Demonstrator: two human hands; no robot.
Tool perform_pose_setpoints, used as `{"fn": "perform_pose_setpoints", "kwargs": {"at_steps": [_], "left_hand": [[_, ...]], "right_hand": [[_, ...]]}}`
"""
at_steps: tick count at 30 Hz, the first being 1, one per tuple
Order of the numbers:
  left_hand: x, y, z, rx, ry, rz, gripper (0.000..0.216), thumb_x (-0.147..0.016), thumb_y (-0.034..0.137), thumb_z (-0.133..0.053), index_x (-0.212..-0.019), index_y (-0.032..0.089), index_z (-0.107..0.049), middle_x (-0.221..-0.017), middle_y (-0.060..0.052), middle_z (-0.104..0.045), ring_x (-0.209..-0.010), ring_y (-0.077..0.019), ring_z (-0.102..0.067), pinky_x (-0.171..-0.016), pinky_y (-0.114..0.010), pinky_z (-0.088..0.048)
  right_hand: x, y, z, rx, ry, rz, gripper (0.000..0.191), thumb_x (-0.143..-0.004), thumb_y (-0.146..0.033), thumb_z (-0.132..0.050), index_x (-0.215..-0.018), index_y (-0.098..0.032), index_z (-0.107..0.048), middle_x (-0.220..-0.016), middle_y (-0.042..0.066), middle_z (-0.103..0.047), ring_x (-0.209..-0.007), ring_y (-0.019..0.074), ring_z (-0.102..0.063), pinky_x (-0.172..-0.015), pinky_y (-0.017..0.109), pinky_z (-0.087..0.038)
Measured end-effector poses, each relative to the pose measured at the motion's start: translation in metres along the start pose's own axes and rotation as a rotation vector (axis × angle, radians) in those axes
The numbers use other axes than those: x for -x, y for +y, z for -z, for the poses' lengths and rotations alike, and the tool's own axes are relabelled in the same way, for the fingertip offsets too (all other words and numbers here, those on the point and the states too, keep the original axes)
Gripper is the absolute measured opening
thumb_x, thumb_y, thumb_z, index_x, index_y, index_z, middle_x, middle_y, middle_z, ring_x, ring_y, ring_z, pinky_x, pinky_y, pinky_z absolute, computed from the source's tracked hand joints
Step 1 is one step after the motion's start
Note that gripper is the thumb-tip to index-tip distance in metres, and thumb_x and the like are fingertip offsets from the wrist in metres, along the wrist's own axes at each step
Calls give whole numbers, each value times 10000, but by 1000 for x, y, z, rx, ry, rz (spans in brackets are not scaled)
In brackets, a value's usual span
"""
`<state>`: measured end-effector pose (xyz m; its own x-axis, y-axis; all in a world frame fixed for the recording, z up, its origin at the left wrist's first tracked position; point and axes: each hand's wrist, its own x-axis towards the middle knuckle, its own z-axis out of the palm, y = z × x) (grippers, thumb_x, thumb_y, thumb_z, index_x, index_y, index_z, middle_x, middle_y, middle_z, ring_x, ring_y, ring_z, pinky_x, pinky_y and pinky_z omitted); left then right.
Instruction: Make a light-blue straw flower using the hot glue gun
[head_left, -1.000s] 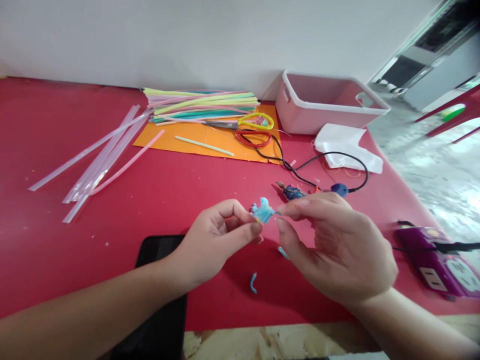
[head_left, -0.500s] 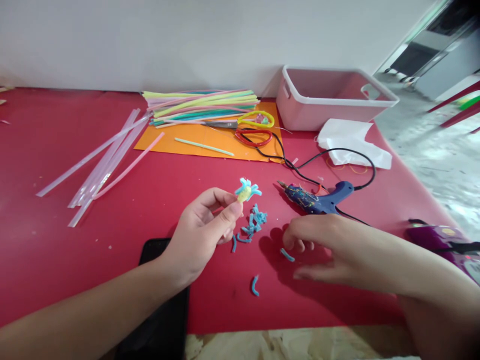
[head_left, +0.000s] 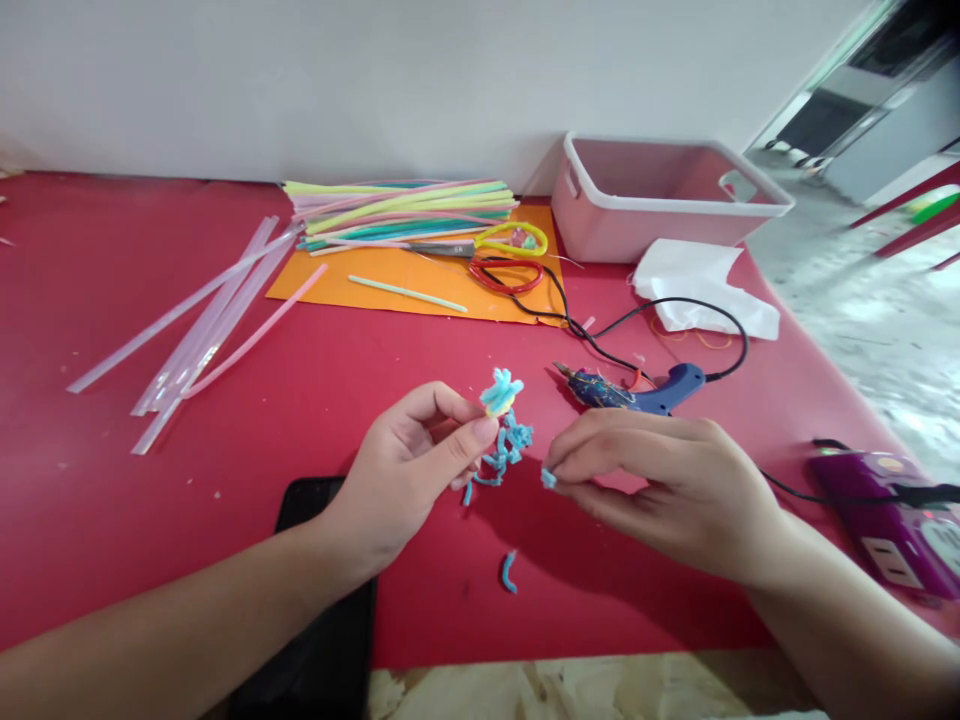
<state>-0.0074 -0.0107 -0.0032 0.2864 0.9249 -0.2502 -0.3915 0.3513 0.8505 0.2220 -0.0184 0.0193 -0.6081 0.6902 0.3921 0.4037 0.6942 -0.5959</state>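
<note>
Between the thumb and fingers of my left hand (head_left: 424, 460) is a small pipe-cleaner flower (head_left: 501, 391), blue on top with a yellow base. My right hand (head_left: 660, 480) pinches a short blue pipe-cleaner piece (head_left: 549, 479), raised a little to the right of the flower. A small heap of blue pipe-cleaner pieces (head_left: 512, 440) lies on the red tabletop behind and below the flower, partly covered by my left hand. One more curved blue piece (head_left: 509, 573) lies alone nearer the front edge. Just beyond my right hand rests a blue glue gun (head_left: 637, 392).
Scissors (head_left: 450, 248) and a bundle of coloured pipe cleaners (head_left: 405, 215) lie on an orange envelope (head_left: 322, 283). Clear glue sticks (head_left: 210, 320) are at left, a pink bin (head_left: 622, 225) at back right. A black phone (head_left: 330, 620) and purple power strip (head_left: 877, 510) flank my arms.
My right hand has picked up the blue piece from the table and brought it leftward toward the flower. My left hand has tilted the flower, its blue top now turned more upward.
</note>
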Motion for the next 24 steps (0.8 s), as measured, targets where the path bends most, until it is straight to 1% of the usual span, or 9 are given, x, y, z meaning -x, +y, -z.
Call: {"fn": "perform_pose_setpoints", "kwargs": {"at_steps": [2, 4, 7, 9, 11, 13, 16, 21, 24], "left_hand": [[0, 0, -1, 11, 5, 4, 231, -799, 222, -822, -758, 179, -599, -612, 69, -617, -521, -27, -516, -503, -106, -430], [0, 1, -1, 41, -29, 41, 237, -798, 237, -827, -767, 180, -598, -619, 61, -648, -521, -31, -550, -505, -107, -453], [0, 2, -2, 106, -139, 98, 234, -815, 263, -813, -792, 182, -594, -722, 32, -729, -574, -63, -659, -511, -124, -506], [0, 3, -2, 129, -220, 109, 215, -840, 251, -788, -811, 184, -587, -836, 19, -767, -661, -103, -736, -523, -143, -546], [0, 3, -2, 139, -276, 120, 202, -855, 233, -772, -820, 185, -578, -907, 19, -781, -732, -138, -777, -554, -168, -587], [1, 3, -2, 159, -287, 134, 210, -853, 232, -775, -820, 183, -573, -923, 22, -785, -756, -152, -791, -608, -190, -619], [1, 4, -3, 190, -264, 145, 245, -830, 242, -799, -802, 173, -566, -920, 17, -788, -758, -158, -797, -673, -204, -635], [-1, 4, -2, 211, -276, 164, 210, -843, 242, -785, -826, 186, -584, -930, 25, -785, -828, -193, -802, -664, -226, -642], [1, 4, -1, 226, -302, 184, 172, -863, 236, -763, -834, 198, -598, -938, 36, -781, -883, -206, -798, -676, -248, -648]], "right_hand": [[-1, -2, -4, -20, 55, 18, 135, -878, -51, -639, -899, -184, -633, -864, 14, -737, -848, 75, -709, -780, 150, -553], [-3, -4, -8, -15, 93, 23, 152, -873, -32, -634, -898, -182, -637, -848, 18, -738, -838, 86, -713, -770, 164, -567], [-5, -6, -14, 77, 184, 21, 159, -858, -26, -652, -917, -172, -672, -853, 35, -752, -837, 111, -728, -790, 195, -593], [-5, -7, -16, 141, 234, 34, 166, -846, -22, -664, -917, -168, -701, -864, 47, -762, -834, 123, -736, -788, 205, -607], [-5, -8, -17, 173, 264, 56, 175, -840, -22, -667, -916, -170, -722, -872, 53, -764, -836, 135, -741, -781, 220, -620], [-4, -9, -18, 183, 270, 62, 199, -839, -16, -653, -937, -170, -731, -893, 63, -762, -851, 146, -742, -780, 242, -630], [-3, -11, -18, 205, 285, 49, 244, -838, -7, -628, -981, -176, -729, -918, 66, -756, -855, 152, -739, -773, 262, -635], [-2, -13, -21, 214, 341, -8, 274, -814, -6, -651, -990, -214, -678, -880, 27, -749, -805, 141, -737, -755, 252, -626], [3, -12, -24, 153, 392, -70, 329, -794, -13, -685, -1035, -231, -634, -891, 7, -744, -813, 138, -734, -772, 259, -622]]}}
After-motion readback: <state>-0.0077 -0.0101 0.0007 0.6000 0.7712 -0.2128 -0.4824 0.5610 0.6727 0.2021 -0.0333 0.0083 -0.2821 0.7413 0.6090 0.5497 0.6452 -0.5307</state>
